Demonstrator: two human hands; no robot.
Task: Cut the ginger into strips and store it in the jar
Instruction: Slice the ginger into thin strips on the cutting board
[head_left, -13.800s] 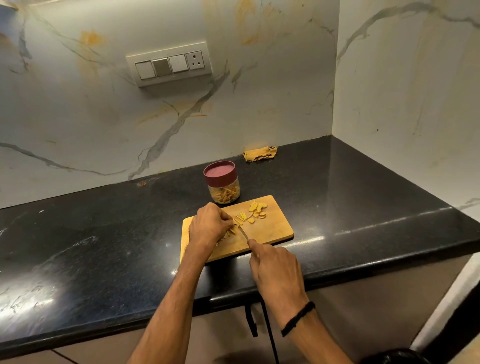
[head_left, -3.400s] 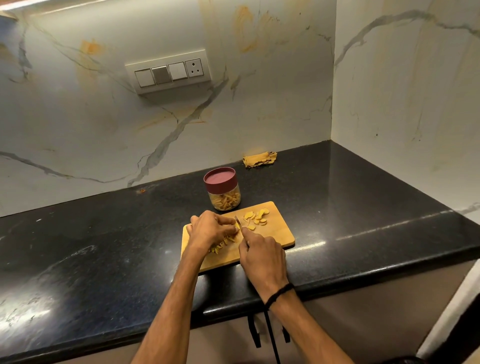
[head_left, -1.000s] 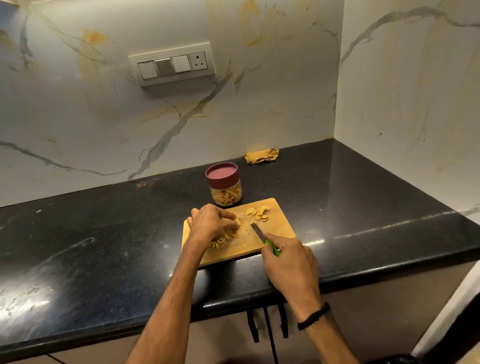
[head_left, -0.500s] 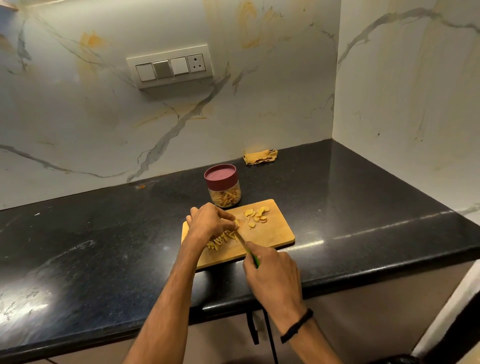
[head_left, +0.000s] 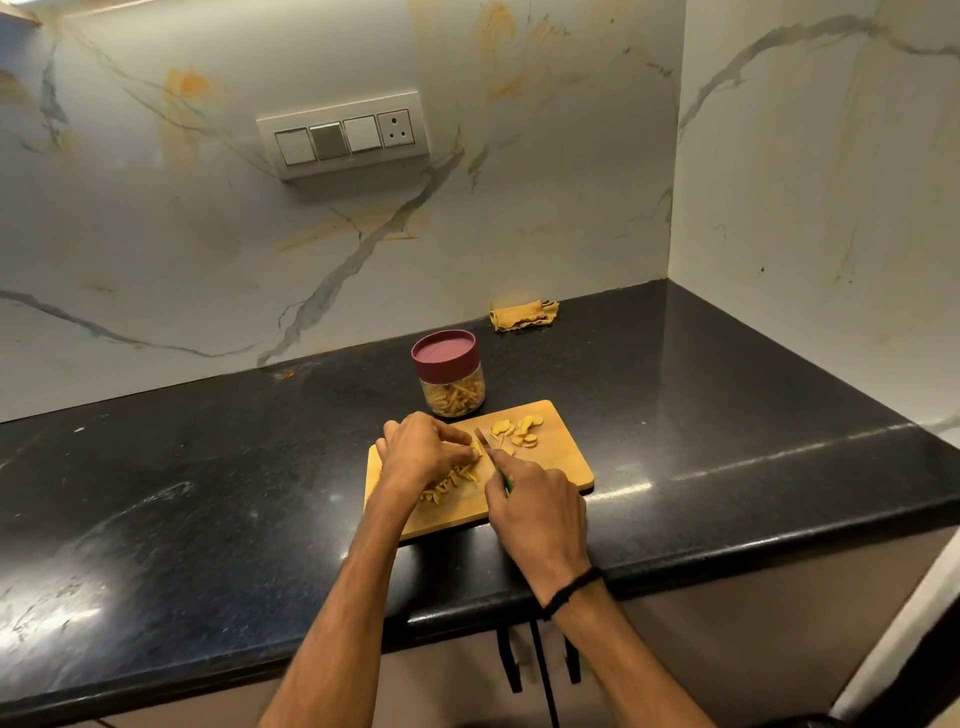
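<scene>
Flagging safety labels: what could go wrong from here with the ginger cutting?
1. The left hand pinches a yellow ginger piece right beside the blade of the green-handled knife gripped by the right hand; a slip could nick a finger.
2. The clear jar with the maroon lid stands at the far edge of the wooden cutting board, lid on; a hand reaching back might knock it.
</scene>
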